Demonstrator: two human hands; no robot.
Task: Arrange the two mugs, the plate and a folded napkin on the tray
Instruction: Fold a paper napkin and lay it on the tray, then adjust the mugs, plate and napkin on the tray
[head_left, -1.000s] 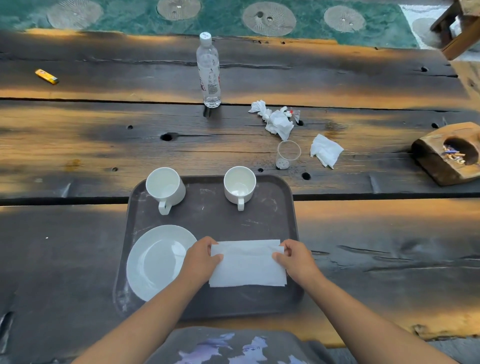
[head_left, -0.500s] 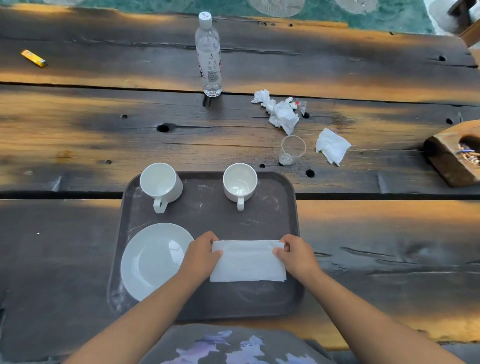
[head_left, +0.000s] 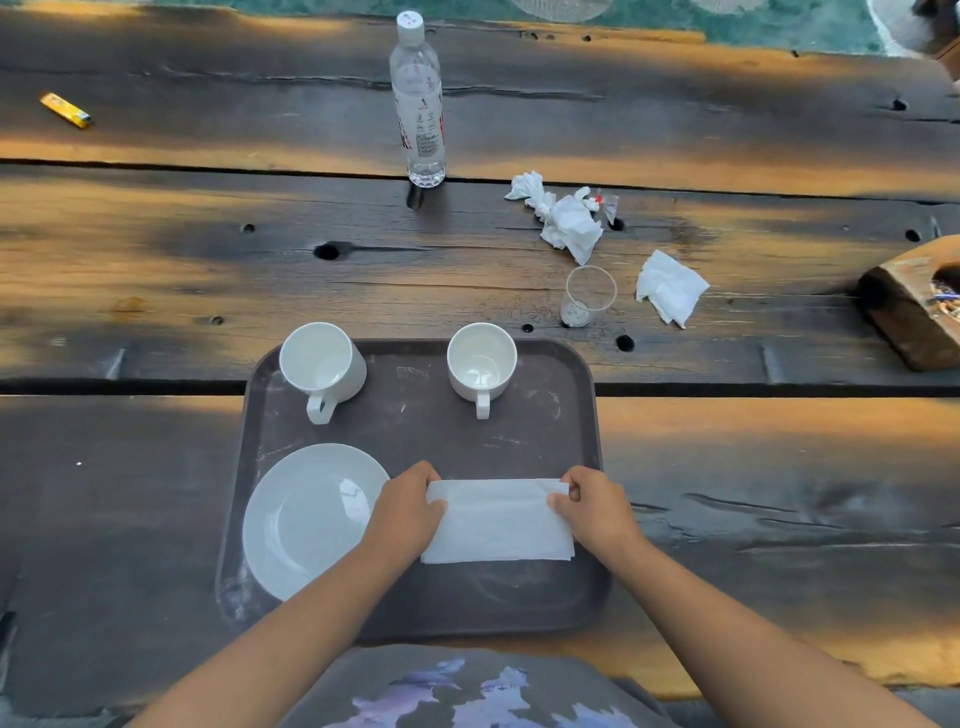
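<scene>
On the dark rectangular plastic tray (head_left: 540, 364) I read both white ceramic mugs (head_left: 322, 366) (head_left: 481, 361) along its far edge, the round white plate (head_left: 306, 519) near-left, and my left hand (head_left: 408, 512) and right hand (head_left: 597, 512) pinching the white folded paper napkin (head_left: 498, 525) near-right; only release remains.

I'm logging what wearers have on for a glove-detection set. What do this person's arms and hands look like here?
Both forearms are bare from the bottom edge of the picture up to the wrists: no sleeves show. The left hand and right hand have no gloves, and no rings, watch or bracelet can be seen. The only clothing visible is dark grey fabric with a pale blue and white print, near the bottom edge between the arms.
</scene>
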